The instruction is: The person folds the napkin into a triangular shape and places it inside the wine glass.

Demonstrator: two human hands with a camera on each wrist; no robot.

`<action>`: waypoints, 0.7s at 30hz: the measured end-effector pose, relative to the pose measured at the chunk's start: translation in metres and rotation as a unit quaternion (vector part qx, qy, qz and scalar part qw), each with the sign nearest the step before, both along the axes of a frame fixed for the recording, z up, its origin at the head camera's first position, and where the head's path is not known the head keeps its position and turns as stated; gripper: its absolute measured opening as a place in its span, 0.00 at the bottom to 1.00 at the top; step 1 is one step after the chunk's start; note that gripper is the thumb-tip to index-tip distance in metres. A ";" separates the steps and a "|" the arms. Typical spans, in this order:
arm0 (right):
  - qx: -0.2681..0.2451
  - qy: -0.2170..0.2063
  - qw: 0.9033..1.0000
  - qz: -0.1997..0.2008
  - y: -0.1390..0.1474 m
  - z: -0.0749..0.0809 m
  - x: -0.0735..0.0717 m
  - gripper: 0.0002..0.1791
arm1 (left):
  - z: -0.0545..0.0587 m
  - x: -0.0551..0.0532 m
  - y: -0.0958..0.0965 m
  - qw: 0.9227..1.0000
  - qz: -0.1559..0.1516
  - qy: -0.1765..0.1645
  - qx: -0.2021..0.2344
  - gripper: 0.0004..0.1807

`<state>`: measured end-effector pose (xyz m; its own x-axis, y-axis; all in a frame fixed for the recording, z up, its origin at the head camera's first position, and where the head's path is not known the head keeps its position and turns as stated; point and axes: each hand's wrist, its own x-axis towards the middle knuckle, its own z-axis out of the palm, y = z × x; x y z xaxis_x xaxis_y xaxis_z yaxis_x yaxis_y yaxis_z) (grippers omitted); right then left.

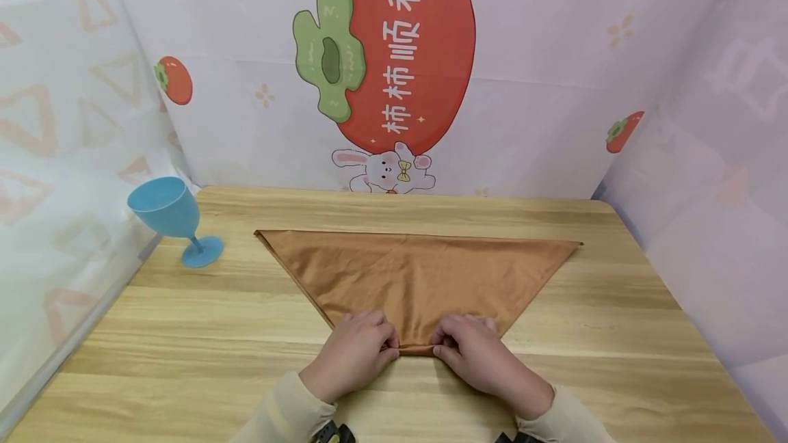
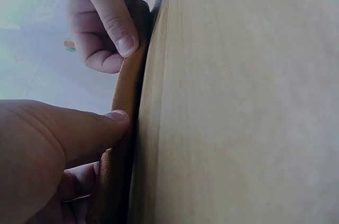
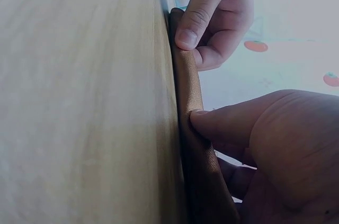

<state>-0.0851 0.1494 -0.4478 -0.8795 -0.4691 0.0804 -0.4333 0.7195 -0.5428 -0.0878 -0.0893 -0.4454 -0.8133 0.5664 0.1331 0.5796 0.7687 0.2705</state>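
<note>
A shiny brown cloth [image 1: 406, 279] lies on the table, its long straight edge at the back and its sides slanting in toward a short, folded front edge. My left hand [image 1: 357, 354] pinches that front fold near its left end. At the right end of the fold, my right hand [image 1: 480, 354] pinches it between thumb and curled fingers. Both wrist views show the thumbs pressed on the rolled cloth edge [image 2: 127, 83], which sits low along the wooden surface. The cloth beneath the fingers is hidden.
A blue plastic goblet [image 1: 165, 207] stands at the table's left edge, behind and left of the cloth. The wooden table [image 1: 615, 374] is enclosed by white printed sheets [image 1: 542, 87] at the back and both sides.
</note>
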 end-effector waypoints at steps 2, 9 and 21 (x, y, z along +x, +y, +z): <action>0.000 0.000 1.000 0.001 0.000 0.000 0.000 0.08 | 0.000 0.000 0.000 1.000 -0.001 -0.001 0.000 0.10; -0.006 0.008 1.000 0.003 -0.001 -0.001 0.000 0.09 | 0.000 0.000 -0.001 1.000 0.001 -0.003 0.000 0.10; 0.012 0.011 1.000 -0.002 0.000 0.000 0.000 0.06 | -0.001 0.000 -0.001 1.000 -0.002 -0.009 0.001 0.10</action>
